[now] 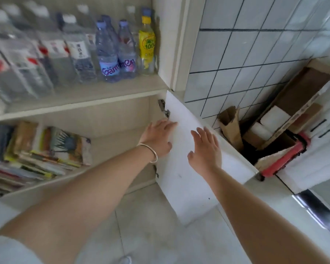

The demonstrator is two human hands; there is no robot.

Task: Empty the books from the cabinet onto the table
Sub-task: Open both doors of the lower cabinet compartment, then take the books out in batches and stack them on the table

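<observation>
A leaning pile of colourful books (40, 151) lies on the lower shelf of the cream cabinet (122, 119), at the left. The white cabinet door (187, 178) stands swung open to the right. My left hand (159, 139), with a silver bangle on the wrist, rests at the door's hinged edge with fingers spread. My right hand (206, 149) lies flat on the door's inner face, fingers apart. Neither hand holds anything, and both are well right of the books.
Several water and drink bottles (107, 52) fill the upper shelf. Cardboard boxes (286, 119) and a red-edged item (286, 159) are wedged between the tiled wall (246, 54) and a white unit at right. Pale floor tiles (151, 225) lie below.
</observation>
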